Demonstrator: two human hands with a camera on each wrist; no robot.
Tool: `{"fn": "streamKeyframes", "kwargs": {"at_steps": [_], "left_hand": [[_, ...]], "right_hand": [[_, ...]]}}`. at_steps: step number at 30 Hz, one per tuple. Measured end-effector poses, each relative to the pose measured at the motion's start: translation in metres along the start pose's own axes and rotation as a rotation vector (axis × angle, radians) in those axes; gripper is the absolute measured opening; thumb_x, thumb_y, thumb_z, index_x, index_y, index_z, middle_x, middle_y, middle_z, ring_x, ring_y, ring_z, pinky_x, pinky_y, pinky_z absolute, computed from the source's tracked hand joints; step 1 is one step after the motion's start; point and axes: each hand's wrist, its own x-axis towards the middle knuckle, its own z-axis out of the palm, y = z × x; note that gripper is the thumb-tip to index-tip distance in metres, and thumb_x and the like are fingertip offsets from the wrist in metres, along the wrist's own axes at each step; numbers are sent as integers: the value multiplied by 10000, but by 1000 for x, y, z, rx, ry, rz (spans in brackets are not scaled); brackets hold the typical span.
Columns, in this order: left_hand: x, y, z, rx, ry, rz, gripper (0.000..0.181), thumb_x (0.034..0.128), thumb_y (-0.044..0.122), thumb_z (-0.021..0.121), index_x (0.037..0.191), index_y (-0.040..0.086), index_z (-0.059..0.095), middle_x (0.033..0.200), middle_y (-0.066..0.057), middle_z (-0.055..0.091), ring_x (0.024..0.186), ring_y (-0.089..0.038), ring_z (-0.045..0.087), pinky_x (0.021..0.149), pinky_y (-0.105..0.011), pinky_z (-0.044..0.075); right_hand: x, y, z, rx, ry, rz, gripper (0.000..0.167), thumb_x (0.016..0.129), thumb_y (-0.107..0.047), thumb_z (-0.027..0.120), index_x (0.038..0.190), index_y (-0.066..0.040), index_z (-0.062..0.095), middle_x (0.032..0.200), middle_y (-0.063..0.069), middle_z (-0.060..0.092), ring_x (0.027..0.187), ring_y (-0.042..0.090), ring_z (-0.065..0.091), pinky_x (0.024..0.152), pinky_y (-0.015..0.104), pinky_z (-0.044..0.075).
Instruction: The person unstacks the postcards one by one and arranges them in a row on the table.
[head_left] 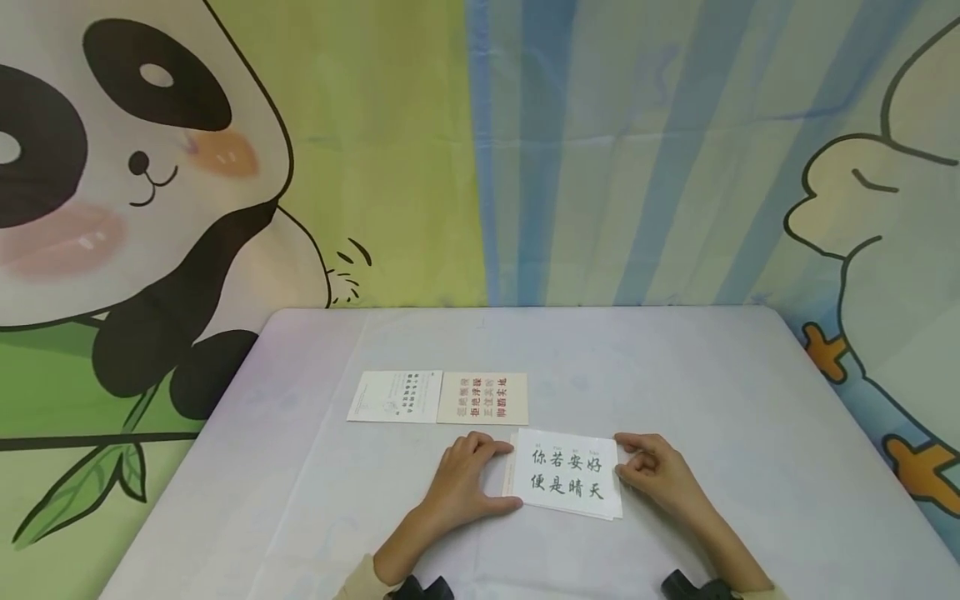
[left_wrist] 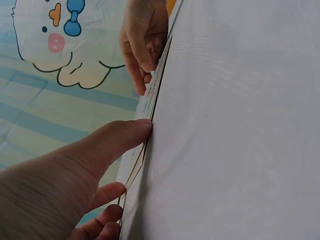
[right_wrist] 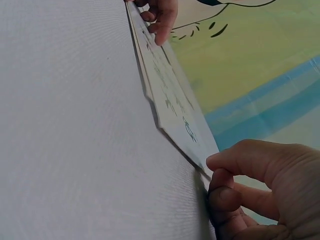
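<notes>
A small stack of white cards (head_left: pixel 567 473) lies slightly fanned on the table, the top one bearing two lines of dark Chinese characters. My left hand (head_left: pixel 468 483) holds the stack's left end, its thumb at the near corner and its index finger by the far corner. At the right end, my right hand (head_left: pixel 660 475) grips the card edge with thumb and fingertips, its other fingers curled. In the right wrist view the cards (right_wrist: pixel 167 95) show uneven, staggered edges. The left wrist view shows the left thumb (left_wrist: pixel 130 132) against the stack's side.
Farther back to the left, a white printed card (head_left: pixel 393 397) and a cream card (head_left: pixel 483 398) with red characters lie side by side on the white tablecloth (head_left: pixel 675 358). Behind the table hangs a cartoon-printed cloth (head_left: pixel 600 150) with a panda on its left.
</notes>
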Motion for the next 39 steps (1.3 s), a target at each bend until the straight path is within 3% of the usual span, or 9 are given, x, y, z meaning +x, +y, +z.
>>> {"fn": "streamKeyframes", "kwargs": {"at_steps": [7, 19, 29, 39], "left_hand": [[-1, -1, 2, -24, 0, -29, 614, 666, 478, 850, 1200, 244, 658, 1087, 65, 485, 940, -112, 401, 890, -372, 361], [0, -4, 4, -57, -19, 11, 630, 683, 470, 841, 1220, 211, 636, 1119, 64, 486, 1000, -118, 427, 870, -345, 343], [1, -8, 3, -205, -43, 30, 616, 710, 443, 831, 1225, 178, 620, 1103, 60, 511, 970, -106, 429, 817, -318, 287], [4, -7, 2, -271, -41, 21, 725, 693, 372, 862, 1306, 157, 540, 1117, 81, 560, 970, -76, 465, 823, -305, 288]], "right_hand": [[3, 2, 3, -36, 18, 53, 394, 796, 39, 730, 1171, 106, 631, 961, 131, 540, 691, 17, 517, 601, 171, 450], [0, -1, 6, 4, 48, 63, 335, 841, 38, 680, 1167, 87, 622, 918, 107, 577, 673, 38, 506, 560, 187, 456], [0, 0, 8, 57, 49, 79, 335, 879, 33, 653, 1204, 87, 595, 956, 136, 601, 640, 40, 507, 547, 189, 457], [-1, -2, 6, 57, 49, 79, 314, 897, 15, 627, 1204, 76, 605, 898, 101, 623, 581, 68, 508, 510, 207, 439]]}}
